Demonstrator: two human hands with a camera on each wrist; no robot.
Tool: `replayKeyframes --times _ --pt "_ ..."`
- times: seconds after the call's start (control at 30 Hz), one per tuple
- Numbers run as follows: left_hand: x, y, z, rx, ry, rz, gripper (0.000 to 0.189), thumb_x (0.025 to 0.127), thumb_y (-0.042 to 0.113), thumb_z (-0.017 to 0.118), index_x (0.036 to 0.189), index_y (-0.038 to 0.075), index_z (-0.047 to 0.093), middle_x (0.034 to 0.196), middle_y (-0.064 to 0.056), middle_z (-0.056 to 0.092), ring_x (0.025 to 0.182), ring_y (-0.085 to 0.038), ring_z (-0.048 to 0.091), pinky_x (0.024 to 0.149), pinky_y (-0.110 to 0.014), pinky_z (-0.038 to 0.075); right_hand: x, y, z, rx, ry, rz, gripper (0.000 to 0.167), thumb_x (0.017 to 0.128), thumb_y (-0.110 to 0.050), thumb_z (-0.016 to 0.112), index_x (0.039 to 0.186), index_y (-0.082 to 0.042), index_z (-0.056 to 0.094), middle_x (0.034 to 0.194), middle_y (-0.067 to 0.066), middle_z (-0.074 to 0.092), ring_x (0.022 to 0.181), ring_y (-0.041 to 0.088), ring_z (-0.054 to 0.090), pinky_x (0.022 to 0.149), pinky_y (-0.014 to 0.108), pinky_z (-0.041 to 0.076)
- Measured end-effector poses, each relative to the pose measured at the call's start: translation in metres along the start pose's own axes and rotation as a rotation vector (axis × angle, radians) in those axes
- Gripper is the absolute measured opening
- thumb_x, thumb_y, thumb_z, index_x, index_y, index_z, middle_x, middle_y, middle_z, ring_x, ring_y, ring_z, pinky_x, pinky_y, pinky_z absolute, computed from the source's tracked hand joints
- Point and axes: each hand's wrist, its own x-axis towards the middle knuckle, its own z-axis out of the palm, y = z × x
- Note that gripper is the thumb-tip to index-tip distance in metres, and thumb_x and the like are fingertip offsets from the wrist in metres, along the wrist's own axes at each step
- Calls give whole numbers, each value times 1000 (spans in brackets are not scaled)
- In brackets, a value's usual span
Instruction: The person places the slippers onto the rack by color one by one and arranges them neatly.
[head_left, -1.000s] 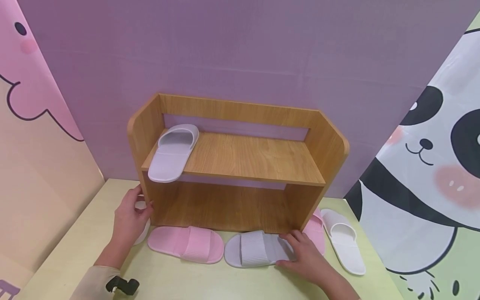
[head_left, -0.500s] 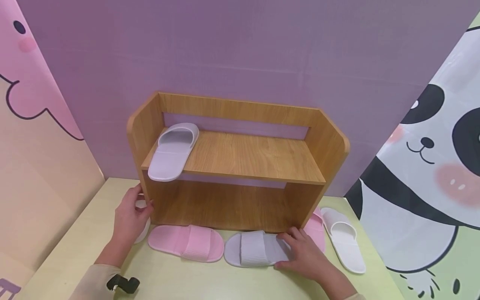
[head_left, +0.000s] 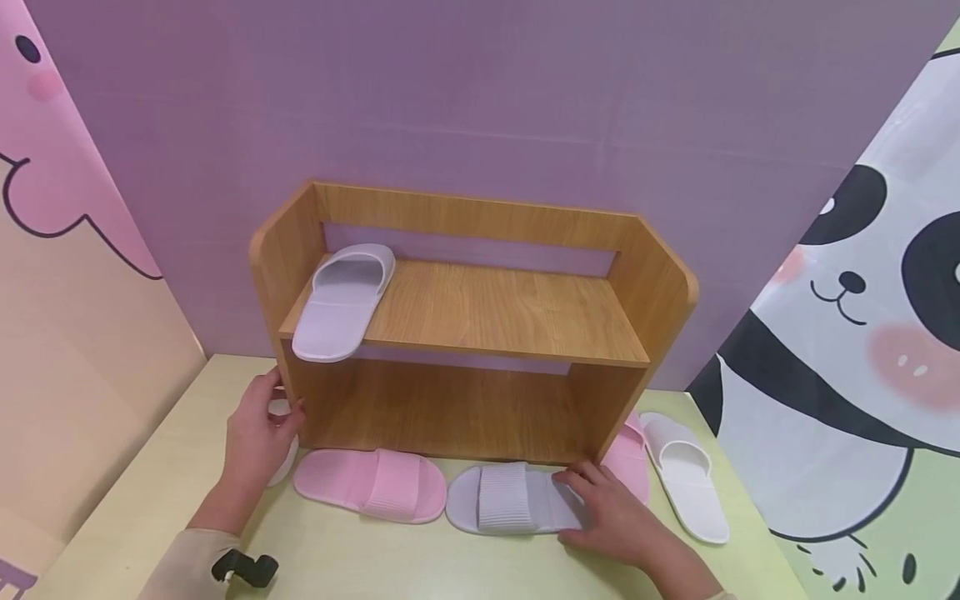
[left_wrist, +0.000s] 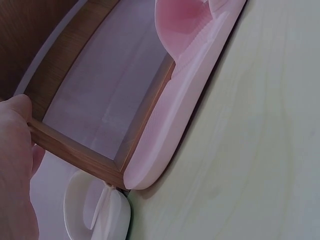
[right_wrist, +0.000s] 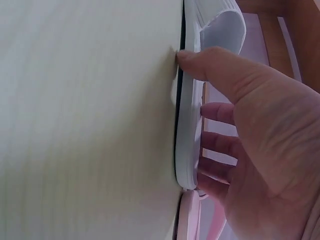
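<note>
My left hand (head_left: 255, 429) grips the front edge of the left side panel of a two-tier wooden shoe rack (head_left: 510, 308), thumb inside and fingers outside. At the rack's front right, my right hand (head_left: 615, 512) holds the heel end of a light grey slipper (head_left: 506, 500). Its thumb is at the near edge in the right wrist view, with the fingers over the far side of the sole (right_wrist: 186, 135). The slipper lies sideways along the rack's base. To its left lies a pink slipper (head_left: 393, 487), also sideways. A pale lavender slipper (head_left: 337, 321) sits on the upper shelf's left end, toe inward.
Right of the rack, a second pink slipper (head_left: 630, 458) is partly hidden by the side panel, beside a white slipper (head_left: 693, 487). Another white slipper (left_wrist: 115, 215) stands behind my left hand. A purple wall (head_left: 480, 100) closes off the back of the pale table (head_left: 360, 558).
The right hand shifts very slightly at the grey slipper's heel, its thumb moving a little right. The left hand, rack and slippers stay in place; the head view drifts a little.
</note>
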Motion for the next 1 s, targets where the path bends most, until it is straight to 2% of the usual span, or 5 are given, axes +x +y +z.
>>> replayKeyframes --times 0.2,0.33,0.47,0.7,1.0 --pt "0 -1 0 -11 4 1 63 92 -9 79 149 2 55 125 -17 66 110 -39 73 77 1 42 -3 2 0 -7 10 -43 68 81 -31 95 142 -15 69 139 2 62 125 26 60 108 52 56" --pt "0 0 0 -13 4 -4 63 92 -10 79 149 2 55 126 -17 66 110 -39 73 77 1 43 -5 6 3 -13 37 -80 69 80 -26 93 144 -15 70 140 1 62 125 26 61 107 50 56" --pt "0 0 1 -10 -1 -13 63 92 -9 78 149 2 55 126 -17 65 111 -39 73 78 -1 44 -6 9 2 12 13 -79 72 80 -22 93 147 -16 69 143 3 60 128 28 59 109 52 54" --pt "-1 1 0 -16 -10 -27 64 93 -9 78 151 5 54 128 -16 65 112 -38 72 78 -2 45 -5 13 -3 72 -62 -33 71 81 -27 95 147 -19 68 142 1 60 131 30 57 112 56 53" --pt "-1 2 0 2 -26 -49 66 93 -7 80 153 7 54 130 -15 65 114 -37 72 78 -7 49 -6 13 -6 72 -36 -67 69 79 -31 98 141 -18 72 132 -2 63 120 23 59 105 43 56"
